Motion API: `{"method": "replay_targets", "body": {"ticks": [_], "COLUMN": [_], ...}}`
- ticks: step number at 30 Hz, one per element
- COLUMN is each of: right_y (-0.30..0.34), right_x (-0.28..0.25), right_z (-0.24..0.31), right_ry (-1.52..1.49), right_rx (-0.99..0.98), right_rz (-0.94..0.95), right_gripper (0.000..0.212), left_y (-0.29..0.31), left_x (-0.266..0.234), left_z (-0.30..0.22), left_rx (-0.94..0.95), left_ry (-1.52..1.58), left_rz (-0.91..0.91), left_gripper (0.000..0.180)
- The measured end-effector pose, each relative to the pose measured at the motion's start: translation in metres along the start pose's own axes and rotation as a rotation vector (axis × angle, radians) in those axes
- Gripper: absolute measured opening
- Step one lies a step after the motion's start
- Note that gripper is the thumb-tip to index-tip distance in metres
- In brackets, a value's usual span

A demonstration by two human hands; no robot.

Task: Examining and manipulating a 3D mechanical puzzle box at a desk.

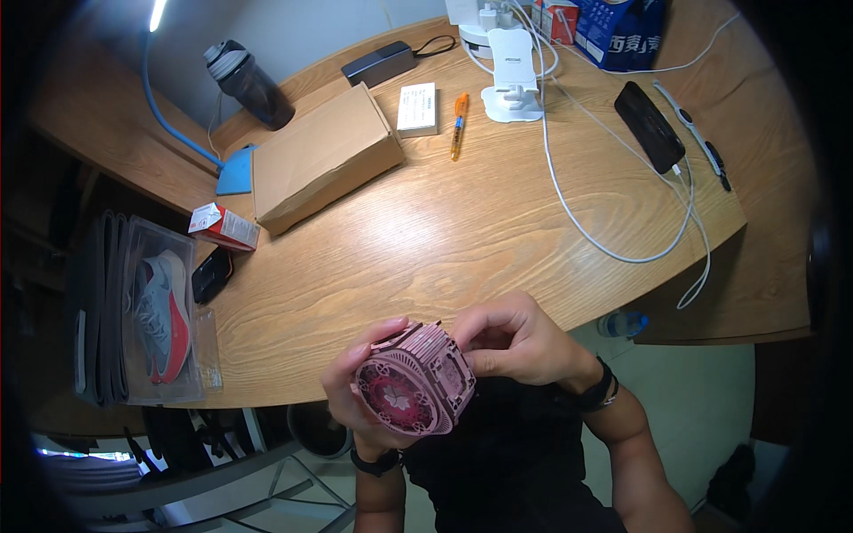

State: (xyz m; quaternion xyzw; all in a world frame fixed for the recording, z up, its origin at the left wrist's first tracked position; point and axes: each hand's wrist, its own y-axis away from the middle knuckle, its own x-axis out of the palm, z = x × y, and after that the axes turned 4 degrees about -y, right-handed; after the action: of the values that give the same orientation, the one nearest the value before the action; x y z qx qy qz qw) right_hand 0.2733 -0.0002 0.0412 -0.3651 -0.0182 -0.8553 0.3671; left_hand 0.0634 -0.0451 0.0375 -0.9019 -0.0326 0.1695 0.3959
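My left hand is wrapped round a pink hexagonal box-like piece, perhaps a wooden model. Its round front has a dark red centre with a pale flower and a ring of fine cut-out ornament. Ribbed and slotted panels make up its sides. The piece is tilted, held off the desk near its front edge, in front of my body. At its upper right side my right hand has thumb and fingers pinched together, close against the panel. What lies between those fingertips is hidden.
A cardboard box, red-and-white carton and clear shoebox with a sneaker stand on the left. Farther back are a bottle, orange pen and white phone stand. A white cable runs to a black phone at right.
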Motion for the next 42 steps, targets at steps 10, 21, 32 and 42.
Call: {"method": "replay_targets", "body": {"ticks": [10, 21, 32, 42], "right_y": [0.003, -0.001, -0.002, -0.007], "right_x": [0.002, -0.013, -0.023, -0.032], "right_z": [-0.005, 0.006, 0.015, 0.017], "right_ry": [-0.091, -0.059, -0.001, -0.102], "right_rx": [-0.001, 0.182, 0.340, 0.508], "right_rz": [-0.018, 0.104, 0.206, 0.360], "right_gripper": [0.023, 0.025, 0.024, 0.023], "left_y": [-0.005, -0.003, -0.013, -0.020], "left_x": [0.005, -0.001, -0.009, -0.009], "left_z": [-0.016, -0.017, -0.036, -0.043], "left_rx": [-0.045, 0.012, 0.077, 0.155], "left_ry": [0.040, 0.134, -0.021, -0.031], "left_rz": [-0.020, 0.037, 0.178, 0.286], "left_gripper": [0.078, 0.069, 0.056, 0.041]}}
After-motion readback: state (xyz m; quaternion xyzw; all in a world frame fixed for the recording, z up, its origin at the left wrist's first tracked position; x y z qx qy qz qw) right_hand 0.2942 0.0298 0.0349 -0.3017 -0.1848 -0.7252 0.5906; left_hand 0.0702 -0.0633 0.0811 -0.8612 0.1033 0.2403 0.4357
